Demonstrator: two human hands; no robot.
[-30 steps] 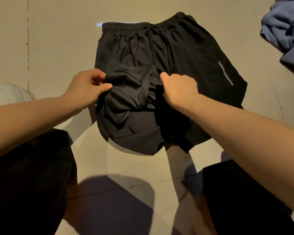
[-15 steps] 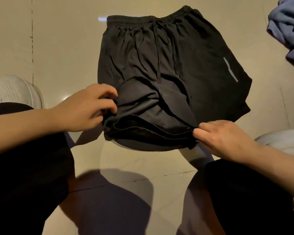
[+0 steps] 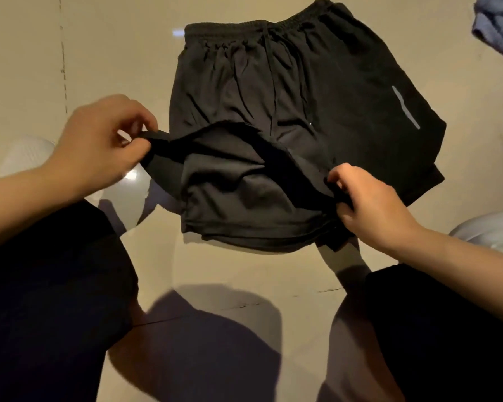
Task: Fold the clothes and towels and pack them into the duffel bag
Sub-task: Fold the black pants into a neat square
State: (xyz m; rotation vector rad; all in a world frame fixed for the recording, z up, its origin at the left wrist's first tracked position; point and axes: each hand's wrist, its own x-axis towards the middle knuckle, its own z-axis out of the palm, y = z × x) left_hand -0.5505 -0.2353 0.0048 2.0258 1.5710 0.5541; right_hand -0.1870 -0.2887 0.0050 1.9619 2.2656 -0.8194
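A pale, glossy tiled floor [image 3: 105, 53] fills the view, with a dark grout line running up its left side and another crossing near the person's knees. Warm light falls on it, and soft shadows of the arms pool on the tiles toward the near edge.

The person's legs in black trousers [image 3: 41, 285] frame the lower left and lower right corners. Between them, on the floor toward its far side, lie the black shorts [image 3: 317, 91], waistband and drawstring farthest away, a grey reflective stripe on the right leg. The near hem of the left leg is lifted off the tiles and stretched across between the two hands.

A bluish-grey garment [image 3: 500, 27] sits crumpled at the far right corner, well apart from the shorts. A white shoe [image 3: 24, 158] shows beside the left knee, another white shoe [image 3: 488, 230] beside the right forearm.

The left hand [image 3: 99, 143] pinches the hem's left end between thumb and curled fingers. The right hand [image 3: 369, 198] pinches the hem's right end likewise.
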